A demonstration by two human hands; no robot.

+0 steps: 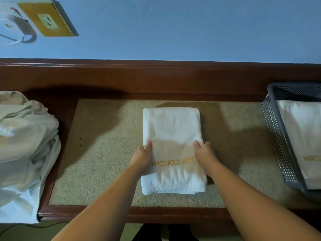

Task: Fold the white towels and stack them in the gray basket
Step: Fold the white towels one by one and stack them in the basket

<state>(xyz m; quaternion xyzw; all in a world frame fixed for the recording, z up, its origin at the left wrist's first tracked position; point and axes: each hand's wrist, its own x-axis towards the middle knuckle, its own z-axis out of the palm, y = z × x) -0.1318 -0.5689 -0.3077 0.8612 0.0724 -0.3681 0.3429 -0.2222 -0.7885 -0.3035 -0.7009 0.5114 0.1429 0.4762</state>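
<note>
A folded white towel (172,129) with gold lettering lies in the middle of the speckled tabletop. My left hand (141,158) grips its left edge, thumb on top and fingers under the cloth. Along the towel's right edge, my right hand (205,153) holds it the same way. The gray perforated basket (272,122) stands at the right end of the table, and a folded white towel (302,136) with the same lettering lies inside it. A pile of unfolded white towels (26,136) sits at the left end.
The table (107,129) has a dark wooden frame and backs onto a blue wall. A wall socket plate (46,20) with a plug and cable is at the upper left. Bare tabletop lies on both sides of the towel.
</note>
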